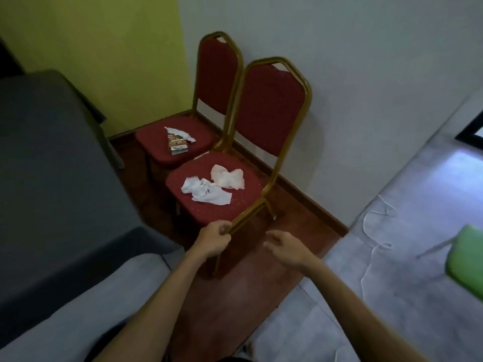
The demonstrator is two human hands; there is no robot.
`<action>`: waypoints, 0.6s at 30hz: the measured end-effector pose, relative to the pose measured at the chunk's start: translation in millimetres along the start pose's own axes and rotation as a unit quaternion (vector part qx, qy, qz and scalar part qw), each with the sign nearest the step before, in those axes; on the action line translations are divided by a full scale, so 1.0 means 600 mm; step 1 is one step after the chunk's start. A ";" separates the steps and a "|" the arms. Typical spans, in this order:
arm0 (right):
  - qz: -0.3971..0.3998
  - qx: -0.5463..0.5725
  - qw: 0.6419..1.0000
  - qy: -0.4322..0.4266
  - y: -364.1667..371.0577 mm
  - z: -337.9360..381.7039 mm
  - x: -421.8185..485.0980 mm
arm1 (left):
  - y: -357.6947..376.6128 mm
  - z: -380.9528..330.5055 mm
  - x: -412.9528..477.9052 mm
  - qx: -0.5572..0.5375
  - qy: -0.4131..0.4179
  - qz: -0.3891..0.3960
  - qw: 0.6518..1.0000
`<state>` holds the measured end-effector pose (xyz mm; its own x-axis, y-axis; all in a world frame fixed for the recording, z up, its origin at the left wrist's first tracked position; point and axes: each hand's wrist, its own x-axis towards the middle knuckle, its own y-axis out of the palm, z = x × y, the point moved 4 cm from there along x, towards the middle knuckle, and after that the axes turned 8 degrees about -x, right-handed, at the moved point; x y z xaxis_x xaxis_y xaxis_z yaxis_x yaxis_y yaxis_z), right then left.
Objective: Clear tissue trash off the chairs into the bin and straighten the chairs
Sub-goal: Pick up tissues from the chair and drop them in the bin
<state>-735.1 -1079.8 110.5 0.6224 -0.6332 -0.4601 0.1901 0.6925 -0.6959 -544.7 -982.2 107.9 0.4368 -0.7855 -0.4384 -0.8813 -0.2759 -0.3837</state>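
Observation:
Two red padded chairs with gold metal frames stand against the white wall. On the near chair [244, 205] lie two crumpled white tissues, one at the front [205, 193] and one behind it [228, 176]. The far chair [156, 142] carries a torn white tissue [180, 133] and a small printed box [177, 145]. My left hand [213, 240] grips the gold frame at the near chair's front corner. My right hand [286, 246] hovers just right of that corner, fingers apart, holding nothing. No bin is in view.
A bed with a dark grey cover [52, 165] fills the left side. A pale grey floor covering [392, 257] lies to the right, with a green object [467, 254] at the right edge. Red-brown floor [235, 283] shows between them.

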 end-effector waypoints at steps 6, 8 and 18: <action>0.057 -0.038 0.997 -0.032 -0.062 -0.004 0.131 | -0.032 -0.004 0.073 -0.049 -0.040 -0.046 0.997; 0.092 -0.053 0.994 -0.039 -0.074 -0.011 0.179 | -0.054 -0.001 0.102 -0.063 -0.051 -0.075 0.994; 0.146 -0.087 0.980 -0.099 -0.091 0.008 0.566 | -0.074 0.046 0.277 -0.071 -0.088 -0.145 0.983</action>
<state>-530.8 -1331.0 -5.1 0.7695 -0.3251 -0.5497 -0.1402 0.7537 -0.6421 -427.9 -1084.9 29.5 0.6862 -0.5583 -0.4664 -0.7266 -0.5578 -0.4012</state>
